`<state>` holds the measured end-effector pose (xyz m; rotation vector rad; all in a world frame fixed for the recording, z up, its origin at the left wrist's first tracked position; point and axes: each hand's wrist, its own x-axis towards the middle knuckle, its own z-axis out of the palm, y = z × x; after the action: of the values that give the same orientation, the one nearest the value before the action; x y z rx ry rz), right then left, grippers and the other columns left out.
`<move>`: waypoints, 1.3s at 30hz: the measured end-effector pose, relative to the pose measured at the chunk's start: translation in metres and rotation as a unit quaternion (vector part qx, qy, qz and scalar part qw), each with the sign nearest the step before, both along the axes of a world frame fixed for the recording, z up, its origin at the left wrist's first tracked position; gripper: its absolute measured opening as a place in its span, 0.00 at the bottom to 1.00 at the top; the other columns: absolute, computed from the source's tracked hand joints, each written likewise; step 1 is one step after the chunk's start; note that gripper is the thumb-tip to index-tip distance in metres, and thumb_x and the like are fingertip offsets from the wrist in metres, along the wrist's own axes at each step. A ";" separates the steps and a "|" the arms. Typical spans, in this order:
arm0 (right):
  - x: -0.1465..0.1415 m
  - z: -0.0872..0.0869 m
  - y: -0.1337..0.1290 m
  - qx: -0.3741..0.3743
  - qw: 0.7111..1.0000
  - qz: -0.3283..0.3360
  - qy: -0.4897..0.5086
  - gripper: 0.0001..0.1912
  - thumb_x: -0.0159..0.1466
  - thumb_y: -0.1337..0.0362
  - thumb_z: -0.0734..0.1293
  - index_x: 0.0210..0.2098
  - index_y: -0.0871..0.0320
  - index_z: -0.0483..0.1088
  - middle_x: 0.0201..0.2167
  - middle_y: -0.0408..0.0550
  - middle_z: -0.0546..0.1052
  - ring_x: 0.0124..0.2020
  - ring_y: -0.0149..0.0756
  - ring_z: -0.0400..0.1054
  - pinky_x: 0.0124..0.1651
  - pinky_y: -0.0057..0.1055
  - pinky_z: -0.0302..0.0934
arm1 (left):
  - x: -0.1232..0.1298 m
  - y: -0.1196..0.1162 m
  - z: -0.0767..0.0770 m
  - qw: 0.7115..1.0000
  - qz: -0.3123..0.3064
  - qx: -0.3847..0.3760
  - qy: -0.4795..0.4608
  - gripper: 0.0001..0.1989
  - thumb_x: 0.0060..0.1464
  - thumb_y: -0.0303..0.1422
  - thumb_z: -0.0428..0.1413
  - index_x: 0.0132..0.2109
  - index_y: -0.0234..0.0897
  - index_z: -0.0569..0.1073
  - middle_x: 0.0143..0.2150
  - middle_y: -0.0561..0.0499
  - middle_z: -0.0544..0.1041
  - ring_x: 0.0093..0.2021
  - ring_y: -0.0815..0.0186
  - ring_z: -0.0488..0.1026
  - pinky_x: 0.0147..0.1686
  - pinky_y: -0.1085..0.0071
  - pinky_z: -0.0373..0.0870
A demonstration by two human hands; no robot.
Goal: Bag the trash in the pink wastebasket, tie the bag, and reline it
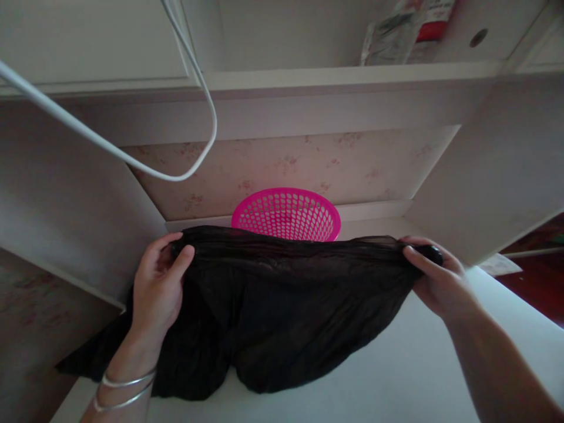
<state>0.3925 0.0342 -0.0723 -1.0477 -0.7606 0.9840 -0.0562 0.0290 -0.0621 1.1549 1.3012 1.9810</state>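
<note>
A thin black plastic bag (304,311) is stretched sideways between my two hands, its gathered top edge pulled nearly straight. My left hand (161,276) pinches the bag's left end between thumb and fingers. At the other end, my right hand (434,270) grips the edge, with a dark bunched bit of it showing by the fingers. The bag's body hangs down in loose folds over the white surface. Just behind it stands a pink mesh basket (286,214), its round rim tilted toward me and its lower part hidden by the bag.
Under the bag lies a white tabletop (418,364). A white cable (167,173) loops down at upper left. Above the basket runs a shelf edge (308,79), with a clear packet (392,38) and a red-and-white package (434,20) on it. Side panels flank the space.
</note>
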 end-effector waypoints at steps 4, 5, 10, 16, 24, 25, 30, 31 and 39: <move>0.003 0.012 0.001 0.038 0.999 -0.033 -0.002 0.20 0.36 0.59 0.88 0.26 0.54 0.80 0.27 0.40 0.81 0.25 0.27 0.74 0.27 0.16 0.71 | -0.006 0.008 0.015 0.998 -0.015 -0.020 -0.062 0.34 0.36 0.40 0.77 0.54 0.46 0.80 0.35 0.57 0.81 0.33 0.72 0.76 0.33 0.79 0.75; 0.004 0.016 0.000 0.048 0.998 -0.039 -0.006 0.21 0.36 0.59 0.88 0.26 0.54 0.80 0.27 0.40 0.81 0.24 0.28 0.74 0.26 0.17 0.72 | -0.008 0.011 0.018 0.997 -0.034 -0.033 -0.057 0.36 0.36 0.40 0.77 0.56 0.47 0.79 0.36 0.57 0.82 0.34 0.71 0.77 0.33 0.79 0.76; 0.005 0.034 -0.003 0.110 0.990 -0.082 -0.024 0.21 0.34 0.64 0.88 0.26 0.57 0.80 0.25 0.42 0.81 0.23 0.28 0.75 0.27 0.18 0.73 | -0.019 0.024 0.024 0.998 -0.048 -0.020 -0.019 0.20 0.40 0.33 0.76 0.43 0.38 0.84 0.35 0.53 0.84 0.34 0.71 0.78 0.35 0.81 0.75; 0.005 0.050 0.003 0.183 0.976 -0.114 -0.026 0.16 0.40 0.65 0.86 0.26 0.56 0.80 0.23 0.41 0.80 0.21 0.27 0.73 0.26 0.20 0.72 | -0.029 0.038 0.040 0.991 -0.057 0.036 -0.116 0.05 0.49 0.27 0.66 0.36 0.39 0.79 0.29 0.56 0.81 0.28 0.70 0.76 0.31 0.75 0.76; 0.025 0.027 -0.008 0.147 0.961 0.176 -0.155 0.39 0.51 0.56 0.83 0.61 0.34 0.73 0.64 0.44 0.76 0.56 0.40 0.77 0.54 0.34 0.75 | -0.020 0.015 0.043 0.982 -0.105 0.039 -0.150 0.12 0.59 0.41 0.60 0.47 0.44 0.78 0.43 0.45 0.86 0.41 0.60 0.82 0.38 0.66 0.82; 0.028 0.021 -0.008 0.123 0.957 0.173 -0.196 0.39 0.49 0.60 0.84 0.59 0.36 0.76 0.60 0.44 0.79 0.53 0.38 0.78 0.53 0.31 0.75 | -0.017 0.012 0.041 0.985 -0.107 0.042 -0.127 0.15 0.56 0.43 0.63 0.48 0.46 0.78 0.43 0.46 0.86 0.42 0.59 0.82 0.38 0.66 0.82; 0.030 0.011 0.001 0.084 0.978 0.035 -0.190 0.16 0.41 0.58 0.86 0.29 0.50 0.84 0.29 0.42 0.84 0.28 0.27 0.78 0.37 0.16 0.73 | -0.014 0.009 0.035 0.995 -0.043 0.067 -0.054 0.17 0.38 0.28 0.74 0.38 0.42 0.81 0.33 0.56 0.83 0.32 0.69 0.78 0.33 0.77 0.77; 0.027 0.014 0.002 0.089 0.984 0.012 -0.156 0.17 0.39 0.57 0.87 0.27 0.51 0.83 0.27 0.42 0.84 0.27 0.26 0.76 0.35 0.15 0.73 | -0.016 0.012 0.036 0.995 -0.025 0.078 -0.061 0.14 0.39 0.25 0.72 0.36 0.40 0.81 0.31 0.57 0.82 0.31 0.71 0.76 0.34 0.79 0.76; 0.009 0.045 0.006 0.184 0.975 -0.119 -0.035 0.20 0.36 0.60 0.88 0.25 0.56 0.81 0.22 0.42 0.81 0.19 0.26 0.71 0.26 0.23 0.73 | -0.035 0.032 0.047 0.984 -0.100 0.024 -0.146 0.14 0.45 0.19 0.62 0.38 0.40 0.80 0.29 0.55 0.82 0.29 0.67 0.77 0.39 0.68 0.81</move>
<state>0.4012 0.0404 -0.0270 -0.8280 -0.8167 0.5745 -0.0908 0.0608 -0.0152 0.9325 0.9552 1.9525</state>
